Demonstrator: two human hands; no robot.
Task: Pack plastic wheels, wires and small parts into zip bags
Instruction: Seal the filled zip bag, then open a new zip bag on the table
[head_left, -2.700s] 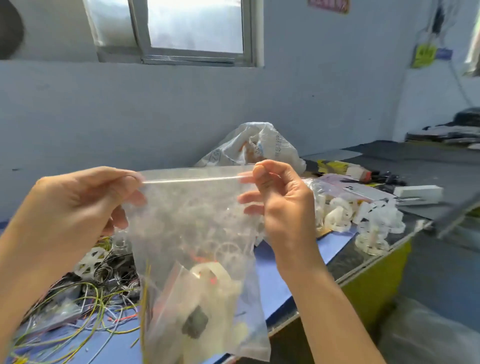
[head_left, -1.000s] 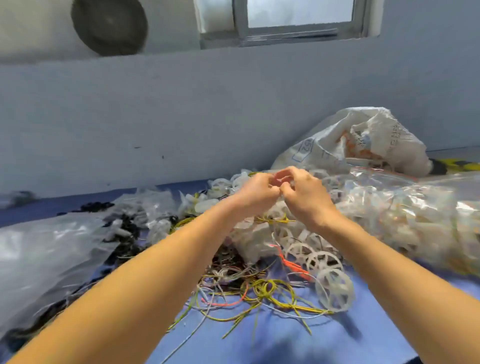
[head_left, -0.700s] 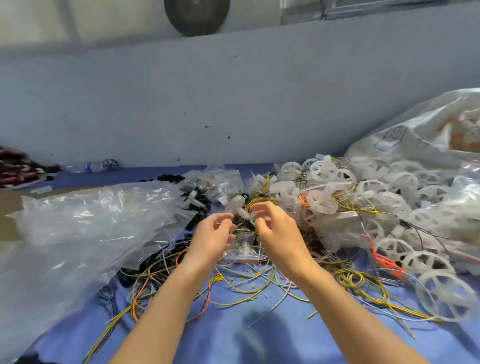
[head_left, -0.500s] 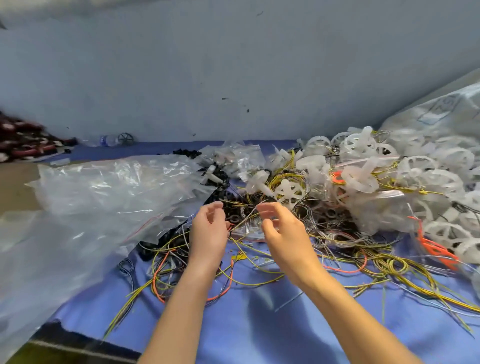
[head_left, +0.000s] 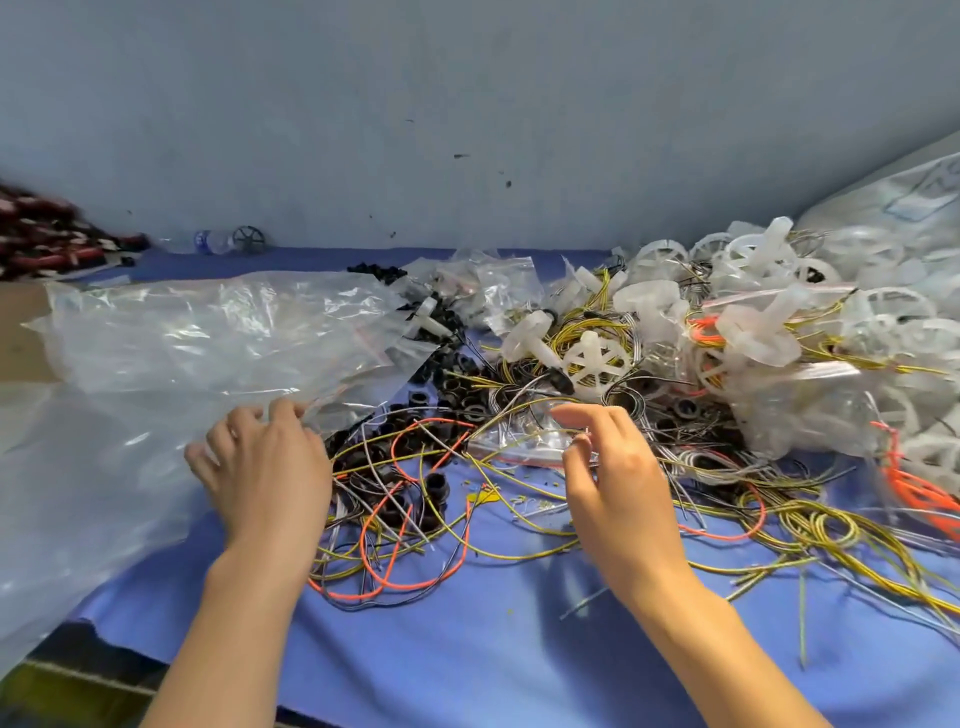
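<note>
My left hand (head_left: 265, 467) lies palm down with its fingertips on the near edge of a heap of empty clear zip bags (head_left: 208, 338) at the left. My right hand (head_left: 613, 467) hovers with loosely curled fingers just right of a small flat zip bag (head_left: 519, 447) that lies among tangled yellow, orange and grey wires (head_left: 415, 525); it holds nothing. White plastic wheels (head_left: 592, 364) lie behind the wires. Small black ring parts (head_left: 457, 395) are scattered between my hands and further back.
The blue cloth table top (head_left: 467, 649) reaches the grey wall. Filled bags of white wheels (head_left: 883, 364) pile up at the right. A plastic bottle (head_left: 208, 241) and a red-and-black heap (head_left: 41, 239) sit at the far left. The table's front-left edge shows below.
The filled bag held up earlier is out of my hands. My view swung left and down over the wire pile. My hands moved apart, the left onto the empty bags.
</note>
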